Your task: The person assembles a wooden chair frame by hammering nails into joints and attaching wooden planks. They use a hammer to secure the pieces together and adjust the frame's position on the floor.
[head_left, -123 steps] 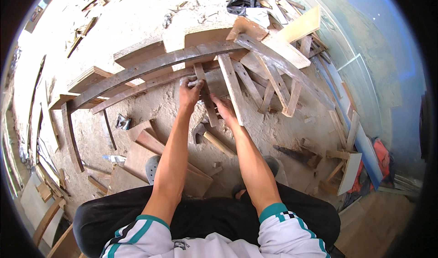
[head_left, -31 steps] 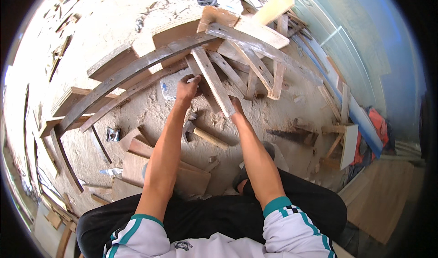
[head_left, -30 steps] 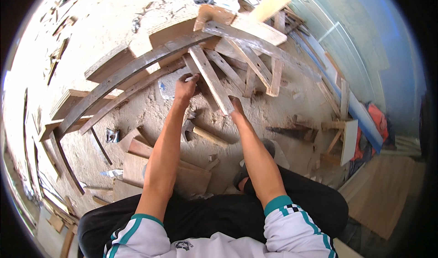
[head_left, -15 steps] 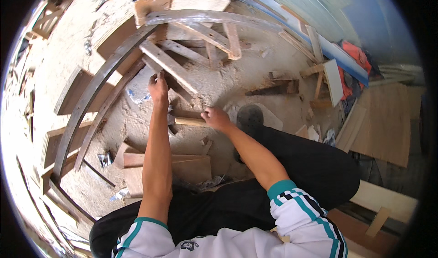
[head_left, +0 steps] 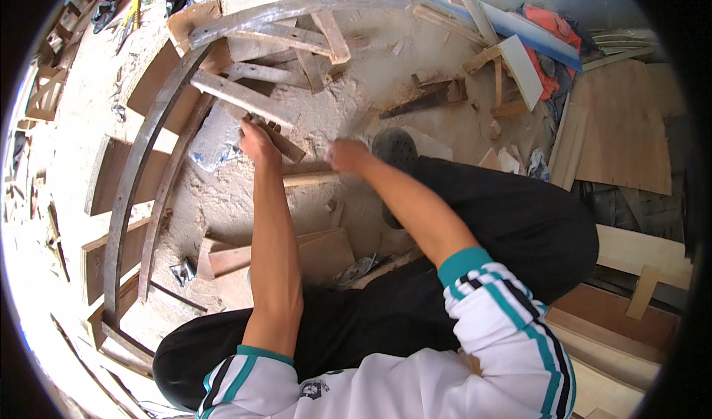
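— So, starting at the left: what are those long bent pieces?

— Two curved wooden ribs (head_left: 137,167) lying on the sandy floor (head_left: 348,115), sweeping up and over toward the top. Short boards sit under them as spacers, likely to keep the arc level. Just inside the curve lies a crumpled blue-and-white plastic sheet (head_left: 211,141).

— And the left hand?

— The left hand (head_left: 257,140) reaches forward with the arm stretched out and closes around the near end of a wooden slat (head_left: 278,136), which lies flat on the sand next to a longer plank (head_left: 241,99). Fingers wrap the slat's end, so it looks pinned in place, probably to stop it sliding.

— What about the right?

— The right hand (head_left: 347,154) is blurred, curled into a loose fist just above a pale round stick (head_left: 310,178) lying on the floor. Whether it grips anything, I cannot tell.

— Farther right?

— A dark shoe (head_left: 395,148) planted on the sand beside the black-trousered knee, then a hand saw (head_left: 423,101) lying near loose offcuts, and plywood sheets (head_left: 619,133) stacked at the edge.
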The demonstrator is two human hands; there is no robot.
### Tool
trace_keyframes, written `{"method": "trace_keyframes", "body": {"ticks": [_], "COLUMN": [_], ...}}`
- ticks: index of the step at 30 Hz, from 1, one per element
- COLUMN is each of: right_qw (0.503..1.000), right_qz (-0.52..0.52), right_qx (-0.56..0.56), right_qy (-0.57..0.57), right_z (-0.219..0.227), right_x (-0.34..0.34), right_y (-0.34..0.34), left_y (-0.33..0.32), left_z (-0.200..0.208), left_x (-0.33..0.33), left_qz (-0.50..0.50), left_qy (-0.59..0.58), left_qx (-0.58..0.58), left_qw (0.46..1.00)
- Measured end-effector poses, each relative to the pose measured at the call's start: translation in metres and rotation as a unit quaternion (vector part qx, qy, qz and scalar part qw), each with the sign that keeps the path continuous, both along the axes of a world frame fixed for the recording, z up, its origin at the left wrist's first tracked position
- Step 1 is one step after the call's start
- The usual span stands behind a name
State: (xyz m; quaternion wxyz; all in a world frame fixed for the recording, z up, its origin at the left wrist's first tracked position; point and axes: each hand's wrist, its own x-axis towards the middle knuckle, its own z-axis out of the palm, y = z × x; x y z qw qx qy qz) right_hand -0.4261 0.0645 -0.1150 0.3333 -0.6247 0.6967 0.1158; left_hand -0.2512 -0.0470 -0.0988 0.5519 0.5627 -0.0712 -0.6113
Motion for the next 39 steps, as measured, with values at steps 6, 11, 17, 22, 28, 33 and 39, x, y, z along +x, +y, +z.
{"method": "trace_keyframes", "body": {"ticks": [6, 11, 17, 22, 28, 33, 39], "right_qw": [0.981, 0.962, 0.952, 0.951, 0.945, 0.969, 0.953], "right_qz": [-0.143, -0.164, -0.139, -0.059, 0.006, -0.164, -0.180], "right_qx": [-0.099, -0.200, -0.267, -0.291, -0.320, -0.183, -0.218], "right_qy": [0.080, 0.092, 0.049, 0.081, 0.069, 0.010, 0.107], "right_z": [-0.026, -0.042, -0.059, -0.072, -0.063, -0.022, 0.029], "right_x": [-0.054, -0.059, -0.064, -0.086, -0.093, -0.064, -0.101], "right_y": [-0.063, -0.096, -0.113, -0.121, -0.123, -0.104, -0.078], "left_y": [0.000, 0.007, 0.015, 0.017, 0.026, 0.068, 0.088], "left_z": [0.001, 0.008, 0.009, 0.001, 0.006, 0.014, 0.005], "left_x": [0.028, 0.057, 0.066, 0.057, 0.030, -0.029, -0.107], "left_qz": [-0.012, -0.033, -0.034, -0.001, 0.038, 0.066, -0.102], "left_qy": [-0.004, -0.061, -0.108, -0.131, -0.058, 0.005, 0.025], "left_qx": [0.032, 0.037, 0.043, 0.030, 0.064, 0.076, 0.075], "left_qw": [0.999, 0.997, 0.993, 0.991, 0.995, 0.995, 0.992]}}
